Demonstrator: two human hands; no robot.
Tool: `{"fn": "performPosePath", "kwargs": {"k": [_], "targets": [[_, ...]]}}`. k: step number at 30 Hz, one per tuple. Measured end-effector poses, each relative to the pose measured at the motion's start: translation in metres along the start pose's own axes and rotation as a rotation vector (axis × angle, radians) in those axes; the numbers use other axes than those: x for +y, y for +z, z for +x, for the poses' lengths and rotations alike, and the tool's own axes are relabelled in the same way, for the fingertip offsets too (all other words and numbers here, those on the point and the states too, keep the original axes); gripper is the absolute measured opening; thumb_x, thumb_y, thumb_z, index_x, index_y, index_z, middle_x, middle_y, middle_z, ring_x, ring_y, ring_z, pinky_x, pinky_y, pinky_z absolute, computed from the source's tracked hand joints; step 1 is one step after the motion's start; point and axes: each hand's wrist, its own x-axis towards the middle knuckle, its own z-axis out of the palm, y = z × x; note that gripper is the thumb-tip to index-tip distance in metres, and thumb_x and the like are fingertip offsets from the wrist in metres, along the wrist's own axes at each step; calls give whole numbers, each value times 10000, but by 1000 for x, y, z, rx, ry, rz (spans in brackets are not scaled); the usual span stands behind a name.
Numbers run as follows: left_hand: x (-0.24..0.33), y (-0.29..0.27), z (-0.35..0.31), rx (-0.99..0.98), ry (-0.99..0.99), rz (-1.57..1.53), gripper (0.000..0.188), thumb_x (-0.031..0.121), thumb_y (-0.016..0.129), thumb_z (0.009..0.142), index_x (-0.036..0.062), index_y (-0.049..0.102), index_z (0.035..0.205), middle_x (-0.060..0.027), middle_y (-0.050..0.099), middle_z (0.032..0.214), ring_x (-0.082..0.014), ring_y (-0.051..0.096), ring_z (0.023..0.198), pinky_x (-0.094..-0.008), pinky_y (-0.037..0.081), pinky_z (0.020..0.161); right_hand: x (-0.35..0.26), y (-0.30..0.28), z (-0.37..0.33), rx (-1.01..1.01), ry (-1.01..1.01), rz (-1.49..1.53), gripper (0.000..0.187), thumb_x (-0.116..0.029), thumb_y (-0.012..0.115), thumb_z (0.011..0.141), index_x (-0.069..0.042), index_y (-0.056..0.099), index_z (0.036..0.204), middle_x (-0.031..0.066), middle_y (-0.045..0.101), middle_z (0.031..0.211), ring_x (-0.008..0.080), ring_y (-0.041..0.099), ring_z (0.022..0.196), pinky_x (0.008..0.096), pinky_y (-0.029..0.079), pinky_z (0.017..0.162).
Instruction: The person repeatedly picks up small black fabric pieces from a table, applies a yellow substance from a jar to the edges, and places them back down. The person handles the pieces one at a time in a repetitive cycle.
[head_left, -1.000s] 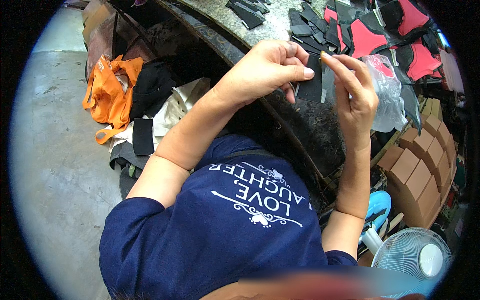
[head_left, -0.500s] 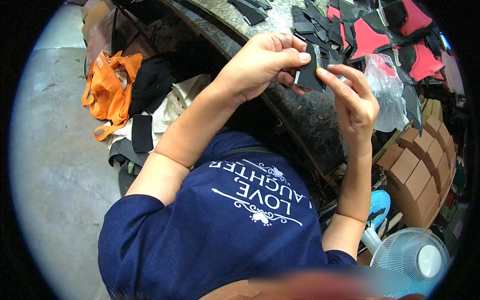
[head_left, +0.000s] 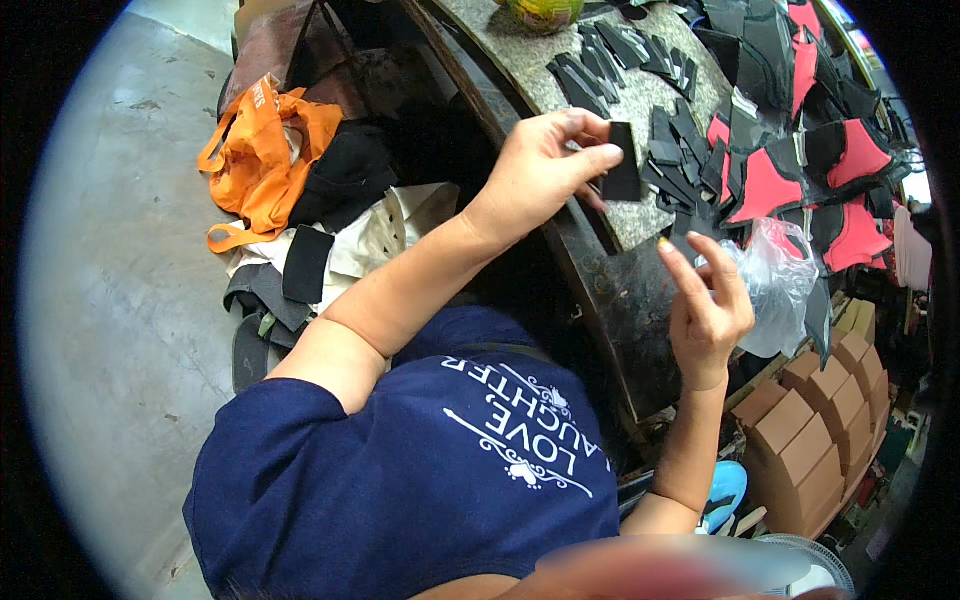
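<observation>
Between the thumb and fingers of my left hand (head_left: 555,175) is a flat, black rectangular piece (head_left: 625,165), held upright over the table's near edge. My right hand (head_left: 710,315) is apart from it, lower and to the right. Its index finger points up, the other fingers are loosely bent, and nothing shows in them. Beyond the held piece lies a loose heap of small black strips (head_left: 680,165) on the speckled tabletop (head_left: 630,228). Close behind my right hand is a crumpled clear plastic bag (head_left: 775,285).
Pink-and-black cut pieces (head_left: 765,187) cover the table's right side. More black strips (head_left: 585,80) lie farther back, near a green-yellow round object (head_left: 545,12). Stacked tan blocks (head_left: 800,440) stand at right. An orange bag (head_left: 265,160) and dark cloth (head_left: 345,180) are at left.
My right hand has let go of the black piece and moved down, away from it. The left hand still holds the piece, now turned. The view has shifted, showing more of the tabletop.
</observation>
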Motion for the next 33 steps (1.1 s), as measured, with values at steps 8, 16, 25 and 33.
{"fn": "performPosePath", "kwargs": {"k": [8,16,25,33], "targets": [[-14,-21,20,430,695,1072,730,43,792,791,92,451,1434,-14,635,755,-210,638,773,-337,524,677,6,1,86,89,-44,109,526,107,620,755,-140,759,1198,115,698,1047,238,688,791,343,552,702],[-27,-16,28,460,694,1101,731,49,785,814,58,442,1459,-51,575,803,-230,593,740,-368,513,662,31,68,215,88,-208,-87,388,-34,623,888,-248,760,1182,4,724,1082,256,708,931,363,573,784],[-28,-20,31,491,753,1129,589,-7,727,857,39,500,1398,-90,628,850,-281,624,776,-387,525,684,51,127,292,-430,-331,-300,326,-80,646,834,-202,776,1106,50,706,1057,291,674,994,435,532,859],[-33,-23,34,501,811,1081,495,24,697,896,61,546,1367,-127,635,880,-316,648,803,-392,542,728,43,82,280,-151,-238,-8,245,-48,642,793,-157,821,921,92,746,966,298,708,943,387,552,837]]}}
